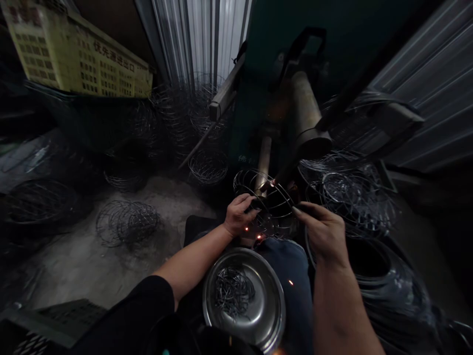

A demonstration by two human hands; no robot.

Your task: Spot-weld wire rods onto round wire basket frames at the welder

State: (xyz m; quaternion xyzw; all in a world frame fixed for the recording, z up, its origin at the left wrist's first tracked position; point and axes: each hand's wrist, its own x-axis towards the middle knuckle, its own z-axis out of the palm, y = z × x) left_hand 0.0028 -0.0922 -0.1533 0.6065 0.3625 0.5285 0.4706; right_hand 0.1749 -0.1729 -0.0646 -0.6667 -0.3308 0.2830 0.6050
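Note:
Both hands are at a round wire frame (283, 197) made of thin metal rings and cross wires, under the electrodes of a welding machine. My right hand (327, 234) pinches the frame's right rim between thumb and fingers. On the other side, my left hand (239, 215) is closed in a pinch near the lower electrode (263, 160); what its fingertips hold is too small to make out. Glowing sparks (259, 237) fall below the frame. A steel bowl (271, 291) sits at my lap, with a tangle of short bent wires (233, 292) in it.
The green welding machine (247, 103) stands ahead, its thick upper electrode arm (306, 103) above my hands. Stacked wire frames (354, 197) lie to the right, above a large wire coil (391, 296). More wire frames (127, 222) sit on the left floor. A yellow crate (84, 64) stands back left.

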